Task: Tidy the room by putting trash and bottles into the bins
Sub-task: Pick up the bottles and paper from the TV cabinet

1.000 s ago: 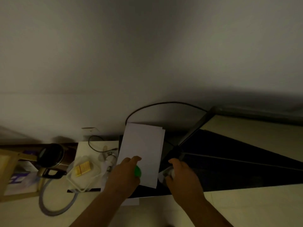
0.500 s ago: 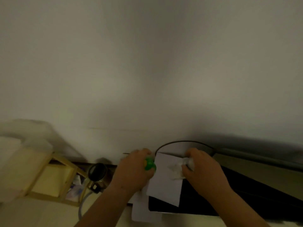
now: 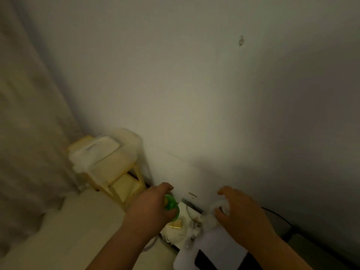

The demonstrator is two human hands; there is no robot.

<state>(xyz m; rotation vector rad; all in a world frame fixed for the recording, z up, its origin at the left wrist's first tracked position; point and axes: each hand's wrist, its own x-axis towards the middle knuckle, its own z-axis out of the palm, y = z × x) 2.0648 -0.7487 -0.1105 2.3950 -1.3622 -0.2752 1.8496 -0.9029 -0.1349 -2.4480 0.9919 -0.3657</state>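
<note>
Both hands loaded, no bin in sight yet

The left hand (image 3: 151, 208) is curled tight around a small green object (image 3: 171, 206), perhaps a bottle cap or a bottle's top; only a sliver of green shows between thumb and fingers, so its long axis and which way it points cannot be told. The right hand (image 3: 241, 211) is closed on a wad of crumpled white paper (image 3: 218, 208), which bulges out toward the left hand and has no real long axis, being a loose ball.

Taking the wooden shelf (image 3: 115, 172) in the corner as the landmark: both hands hang to the right of it and nearer the camera, the left hand just beside its lower legs, the right hand further right, against the white wall (image 3: 214, 94). Below and between the hands lies a clutter of white things and a flat white sheet (image 3: 210, 250), blurred and dim.

No bin shows here. The step in hand looks like carrying the pickings to one. Doing it well means keeping both fists closed until each is directly over the bin's mouth, since the wad is light and will drift if let go early
</note>
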